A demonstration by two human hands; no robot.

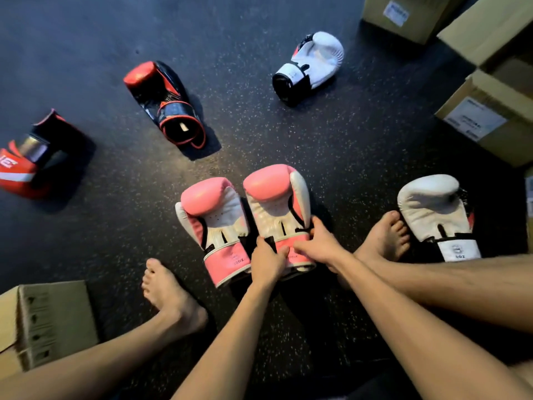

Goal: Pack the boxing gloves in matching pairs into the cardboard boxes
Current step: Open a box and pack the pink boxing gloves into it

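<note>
At the pink cuff of the held pink glove [275,203], the left hand [268,262] curls round the cuff's left edge and the right hand [317,243] grips its right edge, thumb laid across the front. Both hands clasp this one glove, which rests palm side up on the dark speckled floor [288,134], padded end pointing away from the person. Just beside it on its left lies the second pink glove [212,226], turned the same way. A bare left foot [170,295] sits nearer the person and left of the held glove; a bare right foot [386,235] sits to its right, toes touching the near white glove [435,215]. Well beyond the held glove and to its right lies the far white glove [311,64] with a black cuff. Beyond it and to the left lies the black and red glove [164,102], cuff opening toward the person, and farther left, at the frame edge, the red glove [26,163]. Far right of the held glove stand a labelled cardboard box [487,116] and, beyond that, another cardboard box [403,15]. Left of it and nearer the person is a brown cardboard box [54,321].
</note>
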